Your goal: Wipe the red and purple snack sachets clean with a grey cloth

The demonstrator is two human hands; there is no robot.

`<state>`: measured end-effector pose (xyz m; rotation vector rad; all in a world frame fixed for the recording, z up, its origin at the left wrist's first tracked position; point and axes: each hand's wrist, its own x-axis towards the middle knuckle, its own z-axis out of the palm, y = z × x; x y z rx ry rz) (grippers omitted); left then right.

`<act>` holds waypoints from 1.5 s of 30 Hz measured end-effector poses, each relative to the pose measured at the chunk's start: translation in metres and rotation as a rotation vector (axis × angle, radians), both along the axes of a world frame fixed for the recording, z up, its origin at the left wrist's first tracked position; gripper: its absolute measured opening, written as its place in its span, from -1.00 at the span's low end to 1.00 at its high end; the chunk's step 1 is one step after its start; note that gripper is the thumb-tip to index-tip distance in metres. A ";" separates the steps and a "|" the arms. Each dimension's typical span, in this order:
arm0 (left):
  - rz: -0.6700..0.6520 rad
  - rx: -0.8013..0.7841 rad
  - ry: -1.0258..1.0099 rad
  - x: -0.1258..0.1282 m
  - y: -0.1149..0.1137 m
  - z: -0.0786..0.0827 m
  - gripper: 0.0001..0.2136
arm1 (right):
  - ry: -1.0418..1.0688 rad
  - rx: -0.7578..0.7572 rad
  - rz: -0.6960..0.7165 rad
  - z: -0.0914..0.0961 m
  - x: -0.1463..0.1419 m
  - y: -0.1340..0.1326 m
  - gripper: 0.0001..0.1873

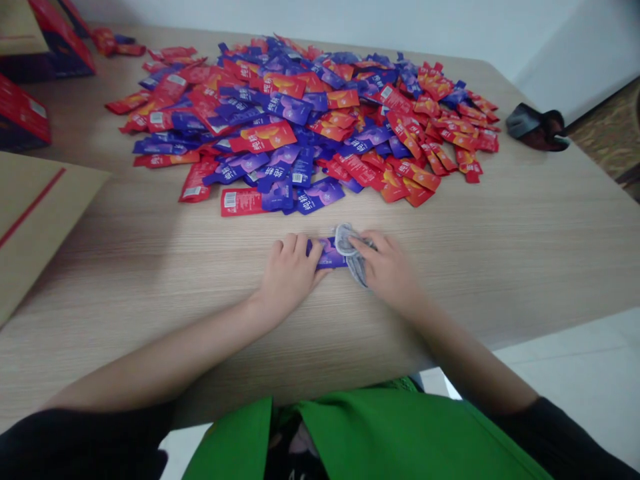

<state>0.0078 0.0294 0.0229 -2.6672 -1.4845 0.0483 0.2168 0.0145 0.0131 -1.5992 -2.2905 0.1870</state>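
Observation:
A small purple packet (327, 253) lies flat near the front of the table. My left hand (293, 270) grips its left end between thumb and fingers. A grey cloth (356, 263) with a pale edge is in my right hand (390, 267), whose fingers press it onto the packet's right end. The cloth hides that end of the packet. Just beyond my hands spreads a broad heap of red and purple packets (300, 120).
Red and purple boxes (55, 37) stand at the back left, with a tan cardboard piece (45, 213) nearer me. At the far right edge sits a dark, crumpled object (537, 128). The pale wood table (500, 253) ends at a wall behind.

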 end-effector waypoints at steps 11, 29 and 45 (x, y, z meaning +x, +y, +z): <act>-0.066 -0.128 -0.072 -0.016 0.023 0.030 -0.69 | 0.400 0.006 -0.196 0.007 0.048 0.010 -0.56; -0.203 -0.127 -0.234 -0.008 -0.003 -0.002 -0.59 | 0.278 -0.129 0.126 0.002 -0.009 0.057 -0.65; -0.333 -0.131 -0.151 -0.016 0.010 0.003 -0.63 | 0.389 0.105 -0.069 0.006 0.022 0.059 -0.76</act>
